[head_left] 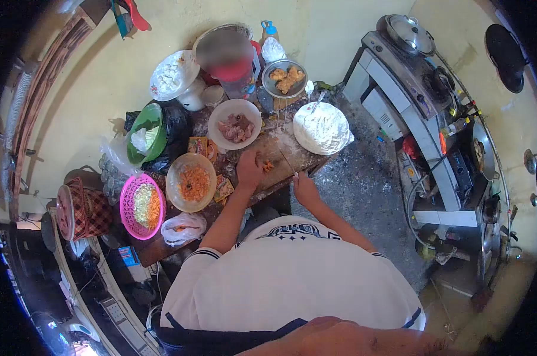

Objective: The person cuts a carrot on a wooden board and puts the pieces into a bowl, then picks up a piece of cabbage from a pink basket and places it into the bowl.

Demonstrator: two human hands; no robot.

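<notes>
My right hand (305, 187) is closed round the handle of a knife (287, 161), whose thin blade points away over the wooden cutting board (283, 142). On the board, my left hand (249, 171) rests with its fingers curled in beside small orange chopped pieces (268, 167). What lies under those fingers is hidden. Left of that hand stands a bowl of chopped orange food (194, 183). A white bowl (216, 140) with raw pinkish meat sits just beyond it. To the right is a large bowl of white flour (322, 127).
A pink basket (125, 216) holds shredded white and orange vegetables. Farther back are a strainer of fried pieces (284, 78), a plate of white lumps (175, 75) and a green basin (161, 142). A stove (408, 65) stands along the right wall.
</notes>
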